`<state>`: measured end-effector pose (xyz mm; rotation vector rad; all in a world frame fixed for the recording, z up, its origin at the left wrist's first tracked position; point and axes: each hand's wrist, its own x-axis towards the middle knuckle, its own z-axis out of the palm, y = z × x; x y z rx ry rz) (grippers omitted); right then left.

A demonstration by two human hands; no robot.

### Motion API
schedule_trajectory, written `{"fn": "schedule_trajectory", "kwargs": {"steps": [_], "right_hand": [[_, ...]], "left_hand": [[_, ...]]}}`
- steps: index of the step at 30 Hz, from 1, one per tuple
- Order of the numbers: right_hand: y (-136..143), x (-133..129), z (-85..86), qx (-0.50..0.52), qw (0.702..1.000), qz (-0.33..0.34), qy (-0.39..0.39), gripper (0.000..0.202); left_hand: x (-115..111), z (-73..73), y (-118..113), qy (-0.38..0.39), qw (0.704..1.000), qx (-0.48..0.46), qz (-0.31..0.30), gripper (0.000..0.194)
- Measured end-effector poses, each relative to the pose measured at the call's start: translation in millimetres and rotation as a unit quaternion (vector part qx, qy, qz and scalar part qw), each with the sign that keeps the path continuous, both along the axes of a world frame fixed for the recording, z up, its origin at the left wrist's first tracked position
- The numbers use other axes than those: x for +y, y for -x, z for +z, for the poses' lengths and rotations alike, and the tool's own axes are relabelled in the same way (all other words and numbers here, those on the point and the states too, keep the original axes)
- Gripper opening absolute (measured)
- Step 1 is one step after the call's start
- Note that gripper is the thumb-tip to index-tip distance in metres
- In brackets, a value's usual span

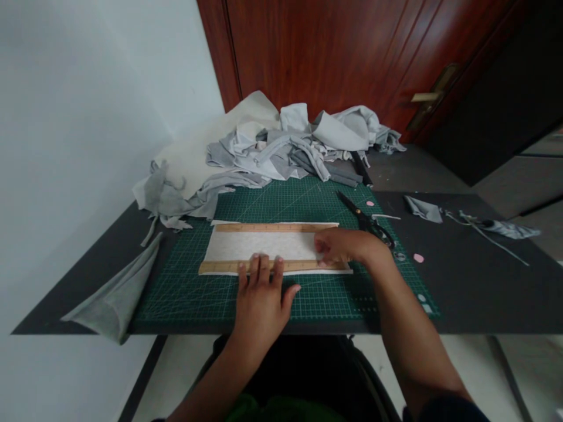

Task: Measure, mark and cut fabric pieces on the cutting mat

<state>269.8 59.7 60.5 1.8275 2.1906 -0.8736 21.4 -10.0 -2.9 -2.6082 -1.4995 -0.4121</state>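
Note:
A white strip of fabric (259, 242) lies flat on a green cutting mat (185, 299). One wooden ruler (272, 227) runs along its far edge, and a second wooden ruler (222, 267) along its near edge. My left hand (261, 299) is flat with fingers apart, its fingertips pressing on the near ruler. Over the strip's right end, my right hand (338, 245) has its fingers curled together; what they hold, if anything, is hidden. Black-handled scissors (363, 219) lie just beyond my right hand, blades pointing away to the left.
Grey and white fabric scraps (272, 149) are heaped along the back. A grey piece (116, 293) hangs over the front left edge. On the dark table (475, 281) at right are a folded scrap (423, 209), thin strips and a pink piece (418, 258). A wall stands close on the left.

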Motion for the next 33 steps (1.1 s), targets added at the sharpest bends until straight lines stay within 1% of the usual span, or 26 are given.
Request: {"fn": "schedule_trajectory", "kwargs": {"steps": [3, 6, 7, 9, 11, 12, 17, 19, 21, 23, 24, 25, 27, 28, 29, 30, 33], "right_hand": [[5.0, -0.9, -3.6, -0.04, 0.999, -0.013, 0.007, 0.041], [8.0, -1.9, -3.2, -0.062, 0.997, -0.036, 0.013, 0.045], [8.9, -2.3, -2.5, -0.068, 0.997, -0.038, 0.013, 0.046], [10.4, -3.1, -1.1, -0.075, 0.997, -0.033, 0.009, 0.046], [11.5, -3.6, -0.1, -0.082, 0.996, -0.027, 0.005, 0.046], [11.8, -3.7, 0.1, -0.084, 0.996, -0.026, 0.005, 0.046], [10.5, -2.5, -0.5, -0.076, 0.997, -0.02, 0.009, 0.047], [9.8, -1.7, -1.2, -0.074, 0.997, -0.024, 0.014, 0.047], [9.3, -0.8, -1.9, -0.07, 0.997, -0.027, 0.016, 0.047], [9.0, -0.2, -2.2, -0.066, 0.997, -0.024, 0.016, 0.048], [9.0, 0.0, -2.2, -0.065, 0.997, -0.023, 0.017, 0.048], [9.0, 0.1, -2.0, -0.065, 0.997, -0.021, 0.019, 0.05], [9.1, 0.2, -1.5, -0.068, 0.997, -0.02, 0.019, 0.051], [9.2, 0.1, -1.1, -0.071, 0.997, -0.02, 0.018, 0.052], [9.3, 0.1, -0.8, -0.073, 0.997, -0.02, 0.016, 0.052], [9.3, 0.1, -0.4, -0.075, 0.997, -0.02, 0.015, 0.051], [9.0, 0.2, 0.2, -0.072, 0.997, -0.022, 0.012, 0.05]], "left_hand": [[1.8, -2.5, 1.0, -0.008, 1.0, -0.025, -0.012, 0.055], [3.6, -6.9, 1.1, -0.018, 0.998, -0.052, -0.034, 0.053], [4.2, -7.9, 0.9, -0.017, 0.997, -0.055, -0.053, 0.051], [5.0, -8.0, 0.0, 0.0, 0.992, -0.051, -0.114, 0.047], [5.2, -5.5, -1.1, 0.03, 0.983, -0.042, -0.176, 0.045], [5.1, -3.5, -1.5, 0.044, 0.979, -0.039, -0.196, 0.044], [4.6, 4.1, -1.4, 0.081, 0.959, -0.028, -0.27, 0.036], [4.7, 4.0, -0.4, 0.087, 0.95, -0.014, -0.298, 0.039], [3.6, 2.5, -0.4, 0.087, 0.946, -0.006, -0.313, 0.046], [0.0, 0.6, -2.9, 0.085, 0.946, -0.012, -0.313, 0.053], [-2.7, -0.3, -5.7, 0.085, 0.949, -0.022, -0.304, 0.056], [-6.0, -0.9, -9.6, 0.087, 0.953, -0.033, -0.287, 0.058], [-13.1, -1.4, -21.0, 0.086, 0.97, -0.063, -0.22, 0.059], [-16.7, -1.3, -28.1, 0.095, 0.971, -0.069, -0.207, 0.068], [-20.1, -1.1, -35.6, 0.101, 0.97, -0.076, -0.206, 0.084], [-23.2, -0.7, -43.2, 0.104, 0.972, -0.078, -0.197, 0.094], [-30.4, 0.2, -61.9, 0.097, 0.983, -0.078, -0.138, 0.097]]}}
